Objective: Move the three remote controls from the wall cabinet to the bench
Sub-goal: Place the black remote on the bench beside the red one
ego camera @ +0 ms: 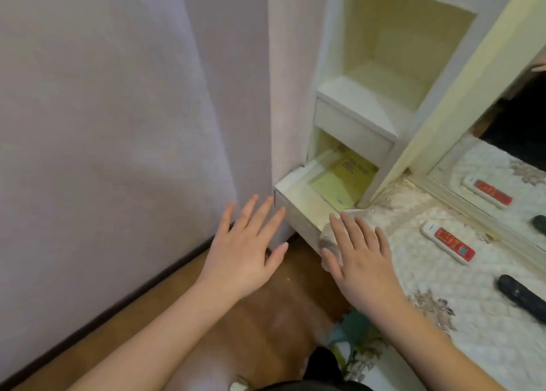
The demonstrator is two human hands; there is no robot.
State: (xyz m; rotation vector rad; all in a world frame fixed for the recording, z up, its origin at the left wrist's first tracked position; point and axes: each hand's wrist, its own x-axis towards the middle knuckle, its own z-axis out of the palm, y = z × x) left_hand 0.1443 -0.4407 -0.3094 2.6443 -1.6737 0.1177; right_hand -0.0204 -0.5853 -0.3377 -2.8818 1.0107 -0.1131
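Remote controls: white-and-red one [448,242] and black one [524,298] lie on tabletop [461,340]. Open drawer [298,210] holds yellow booklet [339,184]. Left hand [245,249] spread, empty; right hand [362,260] flat, resting on tabletop edge.

Both forearms are bare, without sleeves. The left hand [242,243] and right hand [362,260] wear no rings or gloves.

Black remote [524,296] right of right hand [365,260]: far end cut by frame edge. Booklet [344,181] in drawer beyond fingertips: print too blurred to read, back part hidden under shelf.
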